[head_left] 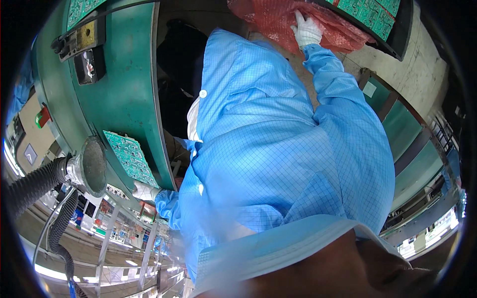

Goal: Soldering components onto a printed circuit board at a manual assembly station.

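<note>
My left hand [145, 191], in a white glove, is at the near end of a green circuit board [130, 156] thick with components. Its fingers close on the board's end and are partly hidden there. The board lies along the green bench top [119, 74]. Stretched far out on the other side, my right hand [307, 32], also gloved in white, rests on red bubble wrap [271, 17]. Its fingers are apart against the sheet. Just beyond that hand, more green circuit boards [365, 17] sit in a black tray [401, 42].
A fume hose [39, 181] with a round metal hood [93, 166] hangs beside the circuit board. Farther up the bench are a soldering-iron stand [85, 36] with a sponge and a small black box [89, 66]. A green-panelled rack [405, 131] stands at right.
</note>
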